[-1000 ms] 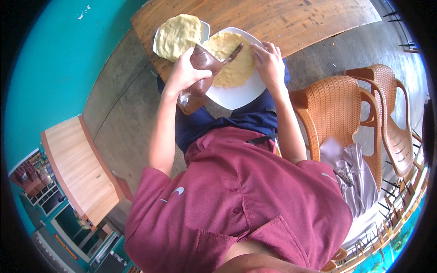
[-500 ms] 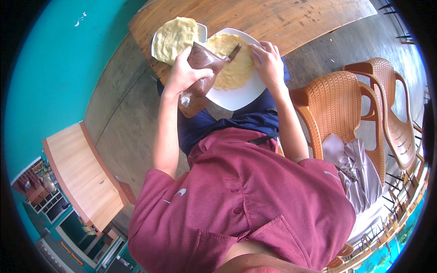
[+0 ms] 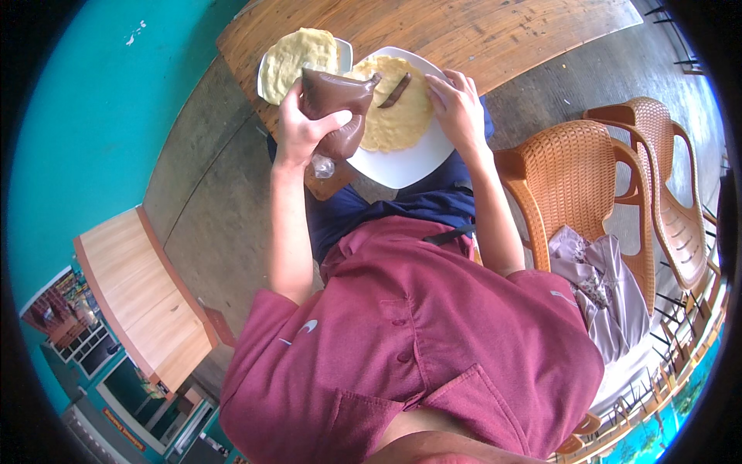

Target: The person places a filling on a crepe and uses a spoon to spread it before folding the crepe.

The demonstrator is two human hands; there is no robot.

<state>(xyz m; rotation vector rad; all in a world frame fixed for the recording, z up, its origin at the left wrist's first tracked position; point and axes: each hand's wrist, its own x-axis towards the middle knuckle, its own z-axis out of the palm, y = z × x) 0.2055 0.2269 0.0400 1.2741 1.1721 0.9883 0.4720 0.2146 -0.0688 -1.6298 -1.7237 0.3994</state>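
My left hand grips a clear plastic piping bag full of brown, chocolate-like filling, thumb pressed across it. The bag's tip points right, just short of a strip of brown filling on a pale yellow pancake. That pancake lies on a white plate near the table's edge, above my lap. At the plate's right rim, my right hand is closed, its fingers curled onto the rim; part of its grip is hidden. More pale pancake covers a second white plate at far left.
The wooden table stretches away to the right. Brown woven-pattern plastic chairs stand at my right, one with a greyish-purple cloth on it. A teal wall and a light wooden table are at left.
My left hand has drawn the piping bag back and left, off the pancake. Its tip has come apart from the brown strip, which now shows whole. My right hand has barely moved.
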